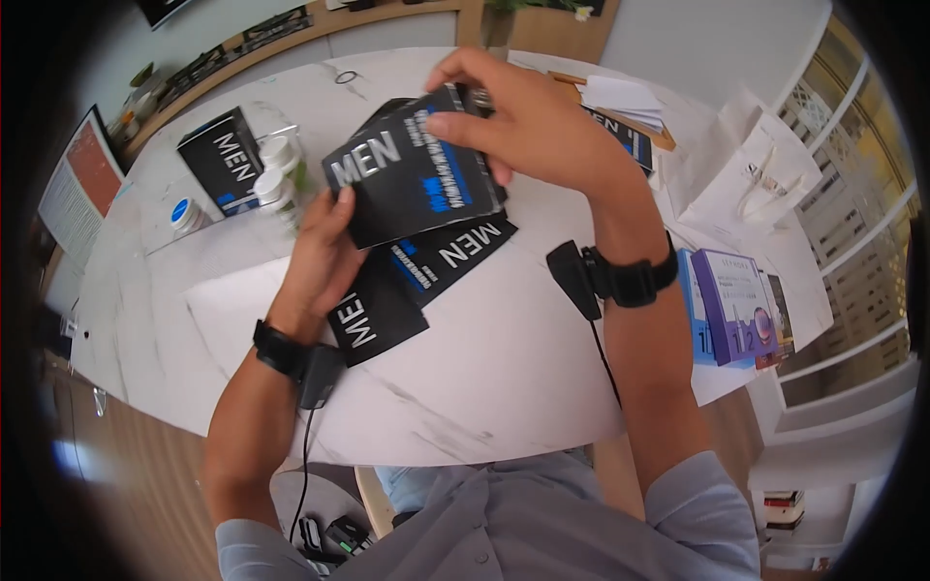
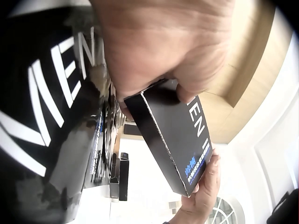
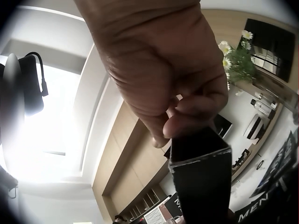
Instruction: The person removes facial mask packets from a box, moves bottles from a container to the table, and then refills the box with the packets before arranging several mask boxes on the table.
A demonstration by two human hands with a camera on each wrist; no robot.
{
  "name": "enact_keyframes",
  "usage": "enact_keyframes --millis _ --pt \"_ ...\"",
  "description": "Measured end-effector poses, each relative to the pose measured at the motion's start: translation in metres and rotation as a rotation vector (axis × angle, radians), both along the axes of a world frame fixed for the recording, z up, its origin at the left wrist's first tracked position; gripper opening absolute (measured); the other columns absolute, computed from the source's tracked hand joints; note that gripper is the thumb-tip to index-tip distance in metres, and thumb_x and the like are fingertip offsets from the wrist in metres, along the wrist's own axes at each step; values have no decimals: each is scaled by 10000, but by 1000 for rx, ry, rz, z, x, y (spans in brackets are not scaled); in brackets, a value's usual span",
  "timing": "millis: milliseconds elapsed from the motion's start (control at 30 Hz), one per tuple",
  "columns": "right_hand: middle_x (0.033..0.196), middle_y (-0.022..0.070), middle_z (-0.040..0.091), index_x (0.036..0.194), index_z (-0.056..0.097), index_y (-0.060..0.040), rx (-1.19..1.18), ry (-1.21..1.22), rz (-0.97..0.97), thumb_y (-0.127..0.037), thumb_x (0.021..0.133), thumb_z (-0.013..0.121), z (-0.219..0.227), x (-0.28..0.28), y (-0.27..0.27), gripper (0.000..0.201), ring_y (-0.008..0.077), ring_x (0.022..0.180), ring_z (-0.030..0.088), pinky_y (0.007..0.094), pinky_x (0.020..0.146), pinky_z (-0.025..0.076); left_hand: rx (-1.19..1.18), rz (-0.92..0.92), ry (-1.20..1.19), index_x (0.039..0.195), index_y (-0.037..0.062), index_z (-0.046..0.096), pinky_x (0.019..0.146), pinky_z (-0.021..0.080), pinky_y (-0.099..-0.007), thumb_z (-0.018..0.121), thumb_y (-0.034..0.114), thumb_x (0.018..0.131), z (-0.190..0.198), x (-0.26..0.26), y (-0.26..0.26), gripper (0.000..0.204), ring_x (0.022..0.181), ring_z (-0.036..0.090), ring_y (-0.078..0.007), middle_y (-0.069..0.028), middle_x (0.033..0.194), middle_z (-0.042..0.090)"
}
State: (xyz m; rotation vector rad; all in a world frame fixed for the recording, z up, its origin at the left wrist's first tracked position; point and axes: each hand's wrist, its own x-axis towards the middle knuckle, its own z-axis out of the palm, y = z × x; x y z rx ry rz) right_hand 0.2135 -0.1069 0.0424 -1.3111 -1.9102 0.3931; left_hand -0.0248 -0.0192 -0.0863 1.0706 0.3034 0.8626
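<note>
A black box with "MEN" in silver letters (image 1: 407,174) is held in the air between both hands, tilted. The left hand (image 1: 327,247) grips its lower left side, thumb on the front face. At its upper right edge the right hand (image 1: 542,126) pinches it, thumb on the front. In the left wrist view the box (image 2: 175,135) shows its front and a narrow side; a narrow black side of the box (image 3: 203,186) faces the right wrist view. Beneath it, black "MEN" packets (image 1: 373,315) lie fanned on the table.
On the marble table (image 1: 484,387), another black box (image 1: 221,160) stands at the left beside white bottles (image 1: 276,184) and a small jar (image 1: 186,213). To the right are a white paper bag (image 1: 751,174), purple and blue boxes (image 1: 736,305), and papers (image 1: 620,100) on a tray.
</note>
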Motion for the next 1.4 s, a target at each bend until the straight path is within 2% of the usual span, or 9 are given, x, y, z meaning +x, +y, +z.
enact_keyframes --millis 100,367,400,533,900,1033,1100,1167,1400 --pt "650 46 613 1132 598 -73 -23 -25 -185 -284 962 675 22 -10 -17 281 107 473 567 278 479 439 61 -9 16 1450 63 437 1113 437 -473 534 327 1081 13 2 -9 464 1320 549 -201 -91 1434 550" --pt "792 86 668 1174 580 -19 413 -201 -35 -266 974 664 65 3 18 329 144 600 675 266 548 518 172 -81 -14 1483 55 365 1051 520 -459 594 237 1055 44 -3 -22 519 1274 587 -243 -117 1425 537" --pt "874 60 690 1098 632 -14 51 63 -112 -124 978 658 86 -29 -11 165 111 795 620 265 698 503 176 -53 -6 1480 51 370 1051 523 -459 588 230 1057 45 -6 -20 509 1270 590 -245 -117 1422 539" --pt "864 93 694 1084 656 -15 226 -313 -15 -150 974 655 118 -50 33 174 160 794 640 316 713 514 219 104 1 1460 35 399 1048 532 -456 579 217 1060 55 -31 -6 475 1255 602 -251 -114 1405 550" --pt "943 168 729 1056 679 -1 396 -449 267 -193 940 679 162 -153 106 225 254 883 697 382 793 555 313 514 -43 1402 22 481 1003 563 -411 573 211 1063 73 -122 4 399 1234 621 -252 -126 1346 607" --pt "906 114 717 1066 659 34 102 -108 307 -120 998 610 143 -157 133 175 169 829 689 283 716 544 343 616 -180 1321 -29 491 984 588 -408 551 124 1061 85 -159 32 308 1182 665 -297 -172 1266 648" --pt "866 147 686 1167 519 62 192 144 448 -182 969 668 78 -151 174 348 208 689 741 276 605 585 437 657 -194 1292 -39 512 1013 574 -417 589 122 1042 91 -182 58 307 1172 667 -284 -166 1247 653" --pt "960 143 683 1158 513 39 -25 284 387 -187 967 698 45 -150 158 349 195 799 755 275 697 606 521 760 -13 1318 -12 537 1026 553 -413 621 172 1035 101 -204 84 348 1197 640 -249 -132 1251 650" --pt "810 172 712 1019 571 17 104 -261 161 -169 808 796 -9 -168 168 360 255 762 747 353 678 572 670 697 457 1542 175 440 1098 466 -401 605 263 1049 130 -208 101 527 1307 558 -218 -109 1423 560"
